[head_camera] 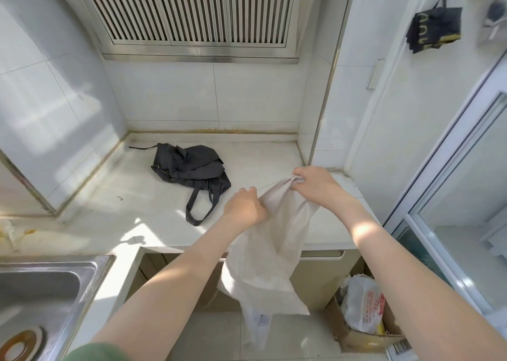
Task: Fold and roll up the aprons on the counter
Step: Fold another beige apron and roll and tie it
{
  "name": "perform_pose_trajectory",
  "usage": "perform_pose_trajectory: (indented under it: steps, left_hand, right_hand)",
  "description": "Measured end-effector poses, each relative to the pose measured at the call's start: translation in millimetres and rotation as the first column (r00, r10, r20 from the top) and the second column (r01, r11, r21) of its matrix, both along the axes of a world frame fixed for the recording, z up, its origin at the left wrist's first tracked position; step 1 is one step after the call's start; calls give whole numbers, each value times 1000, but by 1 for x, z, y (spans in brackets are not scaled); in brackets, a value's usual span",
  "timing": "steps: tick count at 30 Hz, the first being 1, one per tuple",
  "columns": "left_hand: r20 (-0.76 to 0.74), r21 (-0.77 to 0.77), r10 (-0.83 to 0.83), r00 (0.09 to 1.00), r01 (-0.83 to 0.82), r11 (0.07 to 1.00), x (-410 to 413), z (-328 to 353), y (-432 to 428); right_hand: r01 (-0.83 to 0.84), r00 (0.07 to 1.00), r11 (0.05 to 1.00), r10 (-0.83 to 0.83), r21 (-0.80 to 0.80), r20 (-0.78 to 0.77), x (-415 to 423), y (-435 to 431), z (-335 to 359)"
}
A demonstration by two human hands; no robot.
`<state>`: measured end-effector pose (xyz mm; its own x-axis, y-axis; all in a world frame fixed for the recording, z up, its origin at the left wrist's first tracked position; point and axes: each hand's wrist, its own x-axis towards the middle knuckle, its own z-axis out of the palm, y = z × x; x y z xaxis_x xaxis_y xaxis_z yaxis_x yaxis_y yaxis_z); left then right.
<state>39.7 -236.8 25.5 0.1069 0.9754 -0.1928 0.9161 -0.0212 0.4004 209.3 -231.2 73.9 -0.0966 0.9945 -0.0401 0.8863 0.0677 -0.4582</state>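
A beige apron (270, 253) hangs in the air over the counter's front edge, drooping down past the cabinet toward the floor. My left hand (244, 208) grips its upper edge on the left. My right hand (315, 185) grips a bunched top corner a little higher and to the right. A dark grey apron (189, 166) lies crumpled on the white counter (115, 196) behind my hands, its strap loop trailing toward the front.
A steel sink (41, 294) sits at the lower left. A cardboard box with a plastic bag (362, 314) stands on the floor at the right. Tiled walls enclose the counter; a glass door (466, 196) is on the right.
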Motion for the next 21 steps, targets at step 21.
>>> perform_pose_trajectory:
  steps: [21]
  left_hand:
    - [446,182,341,828,-456,871,-32,-10,-3]
  right_hand:
    - [199,960,951,-237,236,146,39,-2,-44]
